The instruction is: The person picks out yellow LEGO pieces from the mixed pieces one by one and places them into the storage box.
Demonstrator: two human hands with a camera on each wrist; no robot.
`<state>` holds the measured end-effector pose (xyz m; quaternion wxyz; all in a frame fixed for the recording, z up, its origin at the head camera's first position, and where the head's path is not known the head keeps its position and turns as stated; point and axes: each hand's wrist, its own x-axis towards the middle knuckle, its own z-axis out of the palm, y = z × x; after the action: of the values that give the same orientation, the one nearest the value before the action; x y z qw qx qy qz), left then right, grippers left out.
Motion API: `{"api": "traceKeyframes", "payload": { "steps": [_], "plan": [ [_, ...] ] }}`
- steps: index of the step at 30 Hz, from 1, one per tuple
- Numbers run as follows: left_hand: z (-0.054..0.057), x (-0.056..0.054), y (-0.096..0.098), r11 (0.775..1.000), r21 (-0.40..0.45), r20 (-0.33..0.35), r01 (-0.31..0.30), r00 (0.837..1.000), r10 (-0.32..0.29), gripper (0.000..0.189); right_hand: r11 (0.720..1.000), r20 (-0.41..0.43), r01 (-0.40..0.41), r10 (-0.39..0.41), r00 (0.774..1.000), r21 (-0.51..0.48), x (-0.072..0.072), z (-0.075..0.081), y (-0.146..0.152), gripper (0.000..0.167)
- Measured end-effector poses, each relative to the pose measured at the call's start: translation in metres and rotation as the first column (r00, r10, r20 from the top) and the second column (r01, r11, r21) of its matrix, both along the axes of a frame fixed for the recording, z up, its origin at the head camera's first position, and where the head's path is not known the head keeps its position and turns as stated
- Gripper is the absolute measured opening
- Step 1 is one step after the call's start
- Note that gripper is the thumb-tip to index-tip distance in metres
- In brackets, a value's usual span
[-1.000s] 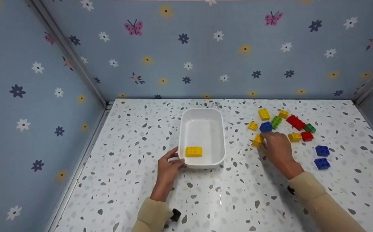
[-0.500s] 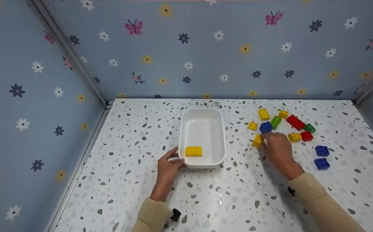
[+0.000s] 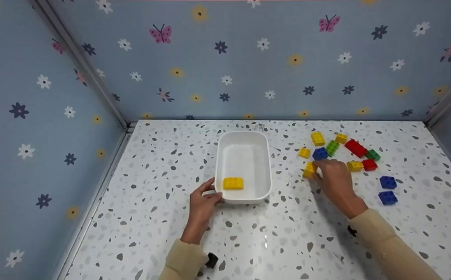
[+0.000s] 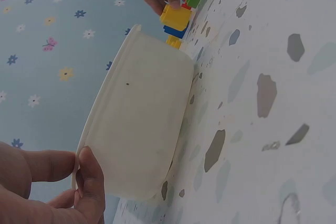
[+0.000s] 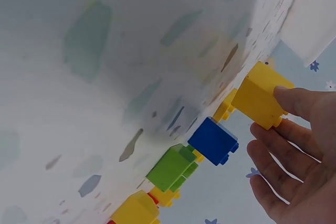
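A white plastic tub (image 3: 244, 163) stands mid-table with one yellow toy brick (image 3: 233, 183) lying inside near its front left corner. The left hand (image 3: 202, 206) pinches the tub's rim at that corner, thumb and finger plain in the left wrist view. Over on the right, the right hand (image 3: 335, 181) pinches another yellow brick (image 5: 261, 95) between thumb and fingers. Just behind that brick lie a blue brick (image 3: 320, 153) and a small yellow brick (image 3: 304, 152).
Around the right hand lie a green brick (image 3: 332, 148), a long red brick (image 3: 355, 148), and several more loose bricks. Two blue bricks (image 3: 388, 182) lie farther right. A flowered back wall (image 3: 248, 70) rises at the table's far edge (image 3: 194, 120).
Both hands hold nearly the same places as before, and the bricks and tub stay put. The whole head view has shifted very slightly.
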<state>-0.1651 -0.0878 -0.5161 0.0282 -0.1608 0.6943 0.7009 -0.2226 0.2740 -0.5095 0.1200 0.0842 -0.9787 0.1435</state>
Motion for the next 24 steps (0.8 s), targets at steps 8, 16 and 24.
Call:
{"api": "traceKeyframes", "payload": {
  "steps": [8,16,24],
  "plan": [
    [-0.001,0.003,-0.002,0.998,0.064,-0.052,0.014,0.999,-0.011,0.056,0.999,-0.061,-0.047,0.045,0.997,-0.026,0.001,0.005,-0.003,0.033],
    [-0.002,0.001,-0.001,0.999,0.035,-0.025,0.008,1.000,-0.007,0.055,0.998,-0.076,-0.062,0.060,0.995,-0.022,0.002,0.011,-0.011,0.035],
    [-0.002,0.000,0.000,1.000,0.018,-0.006,0.002,1.000,-0.002,0.055,0.996,-0.100,-0.085,0.082,0.992,-0.025,0.002,0.019,-0.018,0.035]
  ]
}}
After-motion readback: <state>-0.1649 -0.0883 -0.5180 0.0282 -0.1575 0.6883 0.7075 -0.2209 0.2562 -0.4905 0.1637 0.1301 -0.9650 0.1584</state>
